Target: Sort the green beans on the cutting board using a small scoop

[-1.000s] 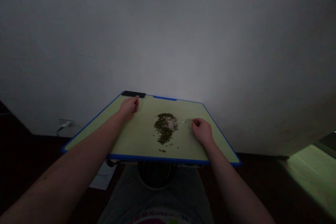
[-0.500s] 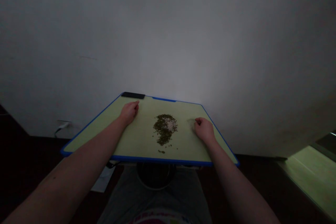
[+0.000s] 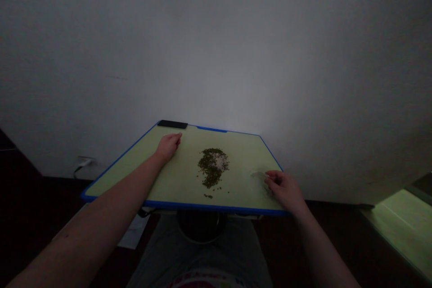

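Observation:
Near the right edge of the pale table top (image 3: 135, 153), my right hand (image 3: 283, 189) pinches a clear, see-through rounded thing (image 3: 258, 174); whether it is a cup or a bowl I cannot tell. My left hand (image 3: 168, 146) rests on the left part of the table with its fingers curled in, and nothing shows in it. Between the hands lies a loose pile of small dark green grains, like mung beans (image 3: 211, 175), with a patch of whitish grains (image 3: 221, 161) on its right side. A few stray grains lie nearer the front edge.
A black phone-like slab (image 3: 173, 124) lies at the table's far left corner. Below the front edge, a dark round pot or bowl (image 3: 201, 227) sits between my legs. The wall (image 3: 216, 54) rises behind the table, with a plugged-in cord (image 3: 84, 163) low at left.
My right hand has moved right and toward me with the clear thing. The left hand stays in place, and the pile looks the same. The view has shifted slightly.

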